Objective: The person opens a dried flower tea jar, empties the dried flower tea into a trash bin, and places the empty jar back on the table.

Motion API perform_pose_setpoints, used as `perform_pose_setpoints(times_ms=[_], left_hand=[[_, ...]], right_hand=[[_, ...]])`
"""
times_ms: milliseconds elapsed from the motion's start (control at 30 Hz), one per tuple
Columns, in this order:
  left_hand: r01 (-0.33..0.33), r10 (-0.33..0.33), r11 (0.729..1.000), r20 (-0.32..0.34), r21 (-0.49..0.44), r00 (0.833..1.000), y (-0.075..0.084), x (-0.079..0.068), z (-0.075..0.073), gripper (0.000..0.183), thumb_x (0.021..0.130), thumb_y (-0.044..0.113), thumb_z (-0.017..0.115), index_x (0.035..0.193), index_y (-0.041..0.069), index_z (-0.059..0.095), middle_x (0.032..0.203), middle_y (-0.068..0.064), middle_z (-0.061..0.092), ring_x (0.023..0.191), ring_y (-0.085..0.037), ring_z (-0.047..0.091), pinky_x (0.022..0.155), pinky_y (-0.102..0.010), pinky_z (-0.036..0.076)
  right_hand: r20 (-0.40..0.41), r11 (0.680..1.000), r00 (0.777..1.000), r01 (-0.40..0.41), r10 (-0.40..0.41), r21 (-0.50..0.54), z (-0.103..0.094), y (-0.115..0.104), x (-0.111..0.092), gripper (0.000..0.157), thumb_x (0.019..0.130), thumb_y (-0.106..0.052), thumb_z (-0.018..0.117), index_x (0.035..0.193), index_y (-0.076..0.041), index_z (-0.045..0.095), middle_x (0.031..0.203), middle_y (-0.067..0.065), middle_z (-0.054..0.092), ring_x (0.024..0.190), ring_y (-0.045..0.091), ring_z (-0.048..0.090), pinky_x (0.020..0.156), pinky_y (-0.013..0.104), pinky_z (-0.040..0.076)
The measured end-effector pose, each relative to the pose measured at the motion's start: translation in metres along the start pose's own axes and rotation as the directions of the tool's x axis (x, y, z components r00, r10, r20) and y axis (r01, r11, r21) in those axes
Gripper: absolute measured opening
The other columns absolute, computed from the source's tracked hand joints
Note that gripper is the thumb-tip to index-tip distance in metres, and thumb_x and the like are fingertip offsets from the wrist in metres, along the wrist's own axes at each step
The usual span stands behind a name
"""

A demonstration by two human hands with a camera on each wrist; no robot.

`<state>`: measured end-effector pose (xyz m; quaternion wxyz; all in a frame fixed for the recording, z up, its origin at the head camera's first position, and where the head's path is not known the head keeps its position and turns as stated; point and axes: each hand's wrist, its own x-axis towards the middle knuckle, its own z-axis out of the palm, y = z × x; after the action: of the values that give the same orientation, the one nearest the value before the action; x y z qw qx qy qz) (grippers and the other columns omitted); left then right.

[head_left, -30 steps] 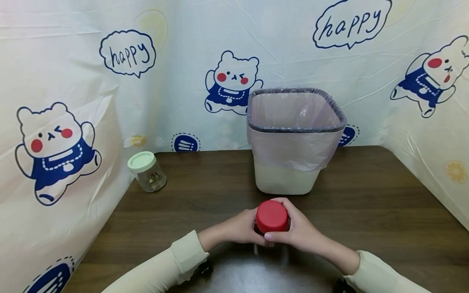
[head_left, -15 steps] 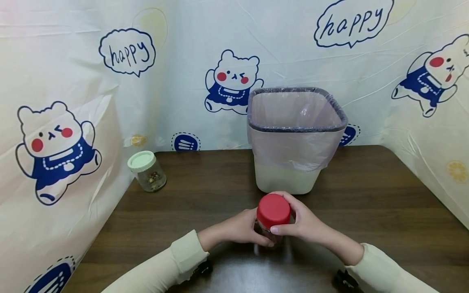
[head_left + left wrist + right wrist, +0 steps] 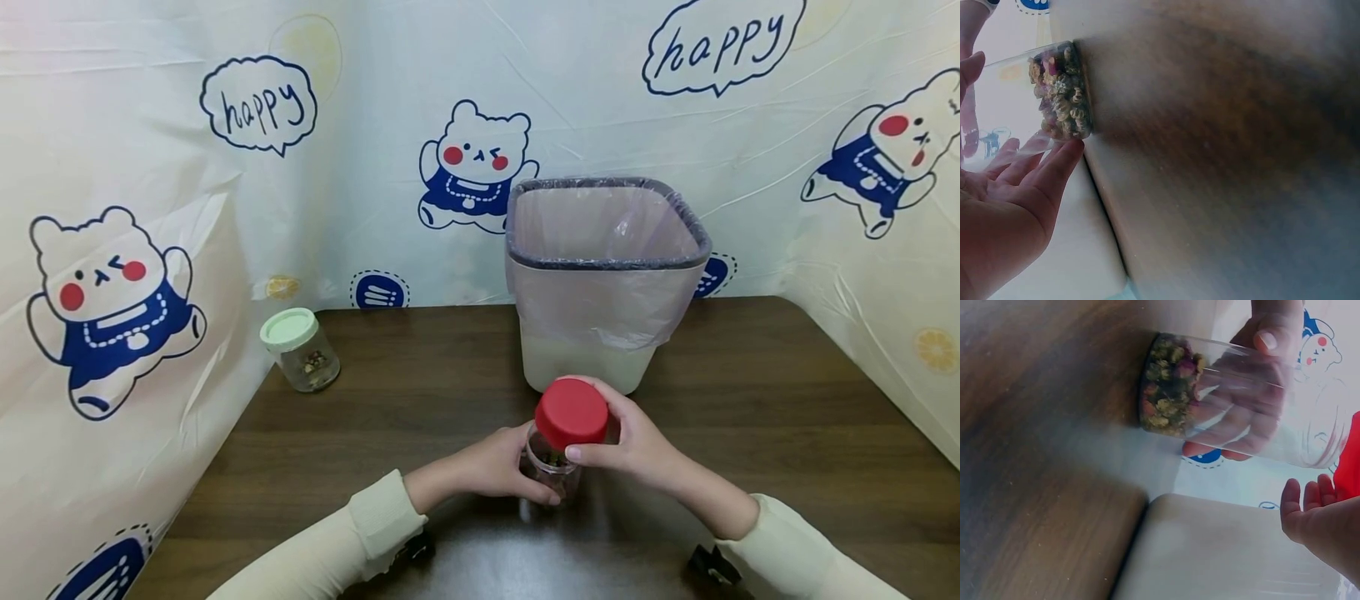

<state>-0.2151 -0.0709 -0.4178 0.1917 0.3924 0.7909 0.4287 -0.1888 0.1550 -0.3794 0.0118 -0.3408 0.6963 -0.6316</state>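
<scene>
A clear jar (image 3: 553,468) stands on the table in the head view, with my left hand (image 3: 491,465) gripping its side. Dried flower buds (image 3: 1171,387) fill its bottom part, as the right wrist view shows. The fingers of my right hand (image 3: 633,437) curl round a red lid (image 3: 572,412), which is tilted just above the jar's mouth, a little to the right. Part of the rim shows below the lid. The left wrist view has my left palm (image 3: 1010,219) against the jar, and the lid is outside that view.
A bin (image 3: 588,367) with a pale plastic liner stands right behind the jar. At the back left of the brown table (image 3: 420,367) is a jar with a light green lid (image 3: 289,330) and a few small bits inside. A printed curtain (image 3: 375,167) encloses the back and sides.
My right hand has raised the red lid off the jar and shifted it slightly right and back, exposing the rim. The left hand has stayed on the jar.
</scene>
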Motion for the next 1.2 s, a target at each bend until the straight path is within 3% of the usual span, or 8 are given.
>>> perform_pose_setpoints(times_ms=[200, 433, 767, 1200], left_hand=[[0.002, -0.002, 0.999, 0.011, -0.037, 1.0, -0.002, 0.001, -0.001, 0.061, 0.078, 0.02, 0.083, 0.128, 0.019, 0.048, 0.116, 0.0, 0.065, 0.099, -0.006, 0.061, 0.082, -0.024, 0.05], [0.032, -0.03, 0.997, 0.031, -0.067, 0.999, -0.001, 0.0, -0.002, 0.062, 0.081, 0.019, 0.08, 0.132, 0.01, 0.048, 0.129, -0.002, 0.059, 0.114, -0.01, 0.055, 0.085, -0.024, 0.049], [0.032, -0.03, 0.998, 0.031, -0.061, 0.999, -0.002, 0.001, -0.003, 0.057, 0.08, 0.018, 0.08, 0.128, 0.011, 0.05, 0.126, 0.0, 0.06, 0.111, -0.009, 0.057, 0.085, -0.023, 0.049], [0.039, -0.038, 0.998, 0.023, -0.048, 0.999, -0.002, 0.0, -0.002, 0.057, 0.079, 0.02, 0.08, 0.128, 0.014, 0.05, 0.124, 0.003, 0.059, 0.097, -0.007, 0.06, 0.08, -0.024, 0.051]], right_hand=[[-0.056, 1.0, 0.998, -0.01, 0.01, -0.003, -0.003, -0.005, -0.001, 0.064, 0.08, 0.002, 0.07, 0.139, 0.001, 0.044, 0.128, 0.011, 0.057, 0.114, 0.02, 0.055, 0.093, 0.03, 0.046], [-0.126, 0.997, 0.992, -0.003, 0.012, 0.071, -0.007, -0.011, -0.002, 0.066, 0.08, 0.008, 0.066, 0.141, 0.004, 0.041, 0.132, 0.007, 0.056, 0.115, 0.02, 0.056, 0.089, 0.03, 0.05], [-0.149, 0.996, 0.989, 0.029, -0.016, 0.081, -0.013, -0.016, -0.003, 0.068, 0.079, 0.012, 0.066, 0.141, 0.004, 0.04, 0.136, 0.006, 0.054, 0.117, 0.02, 0.055, 0.09, 0.03, 0.05], [-0.169, 0.997, 0.984, -0.069, 0.065, -0.021, -0.028, -0.018, -0.012, 0.068, 0.079, 0.009, 0.068, 0.14, 0.0, 0.039, 0.128, 0.007, 0.054, 0.111, 0.02, 0.054, 0.08, 0.031, 0.054]])
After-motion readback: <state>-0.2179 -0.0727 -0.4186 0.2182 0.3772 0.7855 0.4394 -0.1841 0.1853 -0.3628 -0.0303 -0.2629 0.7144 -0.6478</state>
